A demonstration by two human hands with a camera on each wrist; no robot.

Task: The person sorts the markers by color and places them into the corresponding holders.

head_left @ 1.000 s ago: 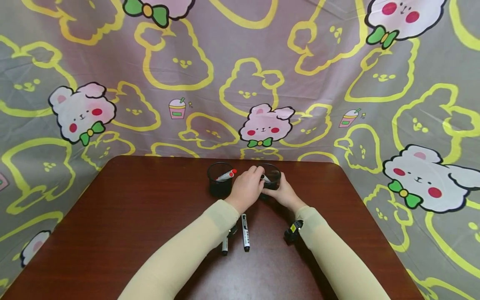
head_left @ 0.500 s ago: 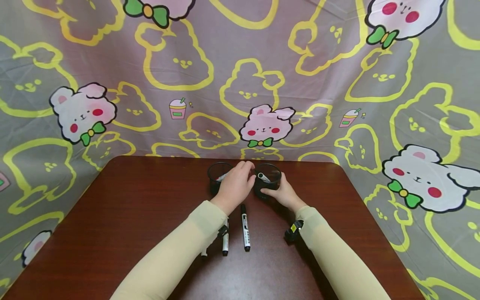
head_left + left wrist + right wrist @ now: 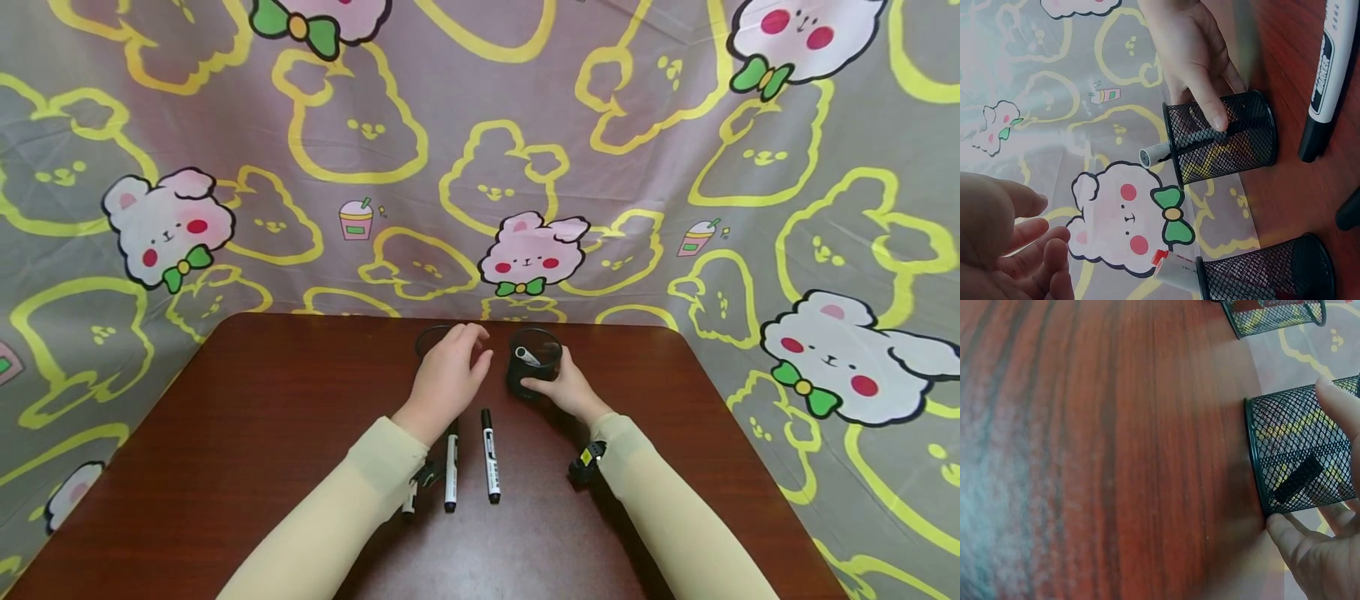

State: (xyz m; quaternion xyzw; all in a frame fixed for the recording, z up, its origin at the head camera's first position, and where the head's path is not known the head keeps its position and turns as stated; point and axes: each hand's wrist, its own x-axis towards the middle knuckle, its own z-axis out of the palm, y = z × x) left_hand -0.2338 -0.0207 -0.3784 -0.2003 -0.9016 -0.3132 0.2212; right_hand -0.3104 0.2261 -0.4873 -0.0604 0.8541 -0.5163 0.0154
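Right mesh cup [image 3: 1229, 147]: while the right hand [image 3: 573, 390] grips it, thumb across its near side, it stands upright on the far part of the table [image 3: 225, 417], slightly right of centre.
Marker in the right cup [image 3: 528, 357]: it leans left with its white end above the rim; a black cap shows low through the mesh from the right wrist.
Left hand [image 3: 448, 375]: empty, fingers loosely bent and apart, on the near side of the left mesh cup [image 3: 1266, 272].
Left cup's load: a white marker with red at its top [image 3: 1179, 270].
Loose markers: the right one [image 3: 491, 456], the middle one [image 3: 452, 471] and the left one [image 3: 409, 502] lie in a row, long axes running near to far.
Reach: the next move probably turns on these lying nearer than both hands, with the left hand closer; the right and middle black caps point far, towards the cups.
Hidden: the left hand covers most of the left cup in the head view; sleeve and wrist camera [image 3: 426, 473] cover much of the left marker, so its cap end cannot be told.
Cut off: the left cup's edge in the right wrist view.
Behind: a patterned cloth [image 3: 615, 167].
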